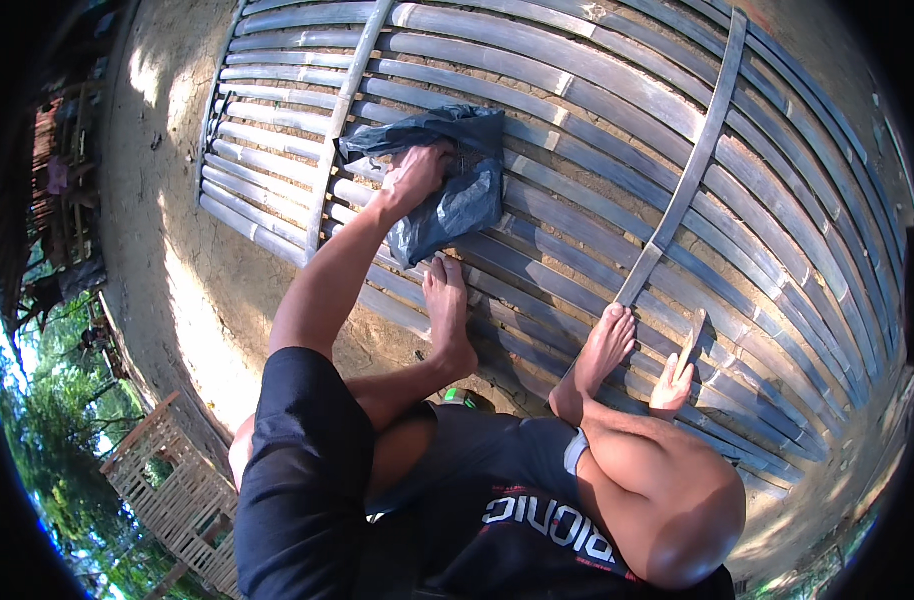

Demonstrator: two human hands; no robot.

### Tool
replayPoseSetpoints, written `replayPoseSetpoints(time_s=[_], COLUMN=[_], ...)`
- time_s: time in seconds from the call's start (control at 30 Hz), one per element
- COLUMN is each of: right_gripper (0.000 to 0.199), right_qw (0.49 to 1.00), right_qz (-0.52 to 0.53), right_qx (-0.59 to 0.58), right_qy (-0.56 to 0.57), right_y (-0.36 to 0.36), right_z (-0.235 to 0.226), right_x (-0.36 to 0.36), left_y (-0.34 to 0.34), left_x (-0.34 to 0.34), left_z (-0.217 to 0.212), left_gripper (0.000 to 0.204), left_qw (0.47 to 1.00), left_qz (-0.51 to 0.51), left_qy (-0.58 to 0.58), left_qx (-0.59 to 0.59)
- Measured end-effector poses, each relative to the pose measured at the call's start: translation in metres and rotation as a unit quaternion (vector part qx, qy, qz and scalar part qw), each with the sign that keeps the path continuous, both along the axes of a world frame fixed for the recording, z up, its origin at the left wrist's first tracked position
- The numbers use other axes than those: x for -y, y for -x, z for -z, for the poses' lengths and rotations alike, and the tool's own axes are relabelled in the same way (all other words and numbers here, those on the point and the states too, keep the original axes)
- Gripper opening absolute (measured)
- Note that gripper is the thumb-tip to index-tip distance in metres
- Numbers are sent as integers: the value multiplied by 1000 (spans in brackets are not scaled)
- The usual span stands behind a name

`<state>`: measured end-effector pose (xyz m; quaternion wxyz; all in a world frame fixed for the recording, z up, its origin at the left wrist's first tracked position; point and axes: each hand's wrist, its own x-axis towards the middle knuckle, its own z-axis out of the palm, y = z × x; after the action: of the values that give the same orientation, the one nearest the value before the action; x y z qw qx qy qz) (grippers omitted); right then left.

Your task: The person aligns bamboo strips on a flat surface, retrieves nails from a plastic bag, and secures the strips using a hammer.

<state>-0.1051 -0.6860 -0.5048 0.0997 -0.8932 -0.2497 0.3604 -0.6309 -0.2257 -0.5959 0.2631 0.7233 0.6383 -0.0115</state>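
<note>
The dark plastic bag (457, 190) lies crumpled on the bamboo slat panel (577, 110), near its left cross batten (349, 100), just beyond the person's left foot (449, 315). The left hand (414, 175) is pressed into the bag's opening, fingers curled among the folds, seemingly rummaging for something; drawing it out would call for a pinch inside. The right hand (674, 385) is closed round a flat blade-like tool (691, 338) resting against the slats beside the right foot (602, 350).
</note>
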Motion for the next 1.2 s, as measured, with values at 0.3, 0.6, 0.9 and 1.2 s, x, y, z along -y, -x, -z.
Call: replayPoseSetpoints(time_s=[0.3, 0.6, 0.9, 1.2], right_gripper=[47, 46, 47, 39], right_qw=[999, 993, 989, 967], right_qz=[37, -47, -27, 39], right_qx=[7, 18, 28, -4], right_qy=[-17, -108, -144, -253], right_y=[38, 18, 29, 58], right_z=[5, 121, 85, 95], right_x=[-5, -112, -138, -175], left_y=[15, 9, -37, -270], left_x=[-25, -10, 8, 24], left_z=[0, -36, -136, -34], left_gripper=[22, 14, 22, 16], left_qw=[971, 989, 965, 871], left_qz=[236, 130, -48, -109], left_qy=[-18, 1, 201, 183], left_qx=[-20, -74, 161, 442])
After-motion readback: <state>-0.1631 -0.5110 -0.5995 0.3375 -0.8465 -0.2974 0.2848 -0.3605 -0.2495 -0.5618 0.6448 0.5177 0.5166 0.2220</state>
